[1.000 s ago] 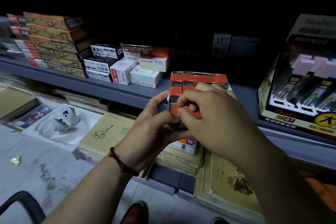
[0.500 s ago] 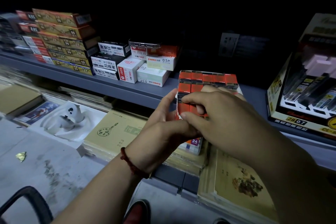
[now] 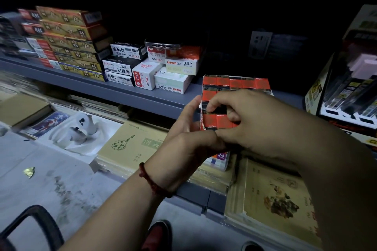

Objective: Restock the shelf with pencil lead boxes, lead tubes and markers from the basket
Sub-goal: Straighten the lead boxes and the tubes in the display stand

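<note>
Carton point(image 3: 202, 89) of orange-and-black lead boxes point(image 3: 212, 121): held tilted at the front edge of the grey shelf point(image 3: 142, 98), open face toward the camera, between the white box stack point(image 3: 173, 82) and the display case point(image 3: 346, 96) of dark tubes; contact with the shelf not discernible

Left hand point(image 3: 189, 138): gripping the carton at its lower left corner, thumb upright against the left wall, fingers hidden behind

Right hand point(image 3: 259, 120): fingers curled over the carton face, index fingertip and thumb pinching lead boxes in the left columns

On the white box stack: a phone point(image 3: 163, 44), lying flat

Below the shelf: sketchbooks point(image 3: 130, 144), lying flat

Lower left corner: a black curved handle point(image 3: 40, 222), partly out of frame
</note>
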